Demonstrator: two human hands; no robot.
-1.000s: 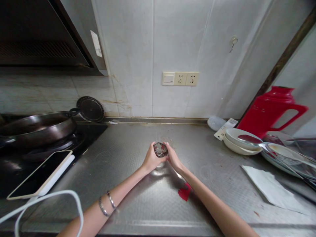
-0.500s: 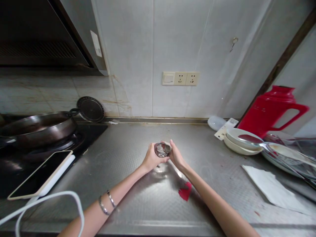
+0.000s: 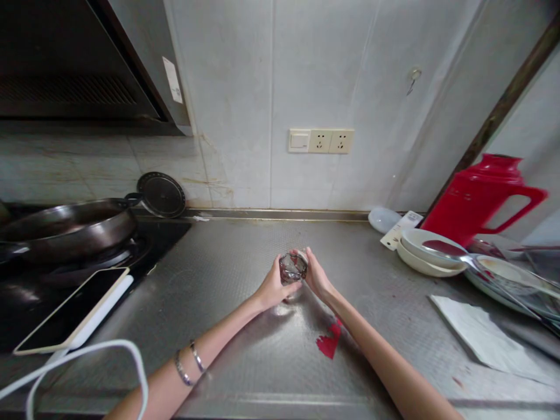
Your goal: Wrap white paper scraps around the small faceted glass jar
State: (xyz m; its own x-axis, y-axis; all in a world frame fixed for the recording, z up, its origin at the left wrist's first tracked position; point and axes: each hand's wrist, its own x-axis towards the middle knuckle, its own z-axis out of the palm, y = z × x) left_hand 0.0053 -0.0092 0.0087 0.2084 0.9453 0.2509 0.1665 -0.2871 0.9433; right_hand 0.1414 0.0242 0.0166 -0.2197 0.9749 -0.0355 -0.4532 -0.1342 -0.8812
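Observation:
Over the middle of the steel counter (image 3: 245, 245), a small round glass (image 3: 293, 267) with a shiny, see-through rim sits between my two hands. My left hand (image 3: 272, 287) is closed round its left and near side, thumb along the near edge. From the right, my right hand (image 3: 318, 276) presses against the glass, its fingers partly hidden behind it. Red shows through or behind the glass; I cannot tell whether it is a fingertip or something else. A torn red scrap (image 3: 328, 341) lies on the counter beside my right forearm.
To the left, a steel pan (image 3: 83, 227) stands on the black stove, with a phone (image 3: 72, 312) and white cable (image 3: 126, 344) in front. On the right are a red thermos (image 3: 476, 198), stacked bowls (image 3: 420, 262), a plate with utensils, and a white napkin (image 3: 485, 332).
Both hands have shifted slightly to the right with the glass, which is tilted a little differently. The scrap's visible outline has changed slightly near my right forearm.

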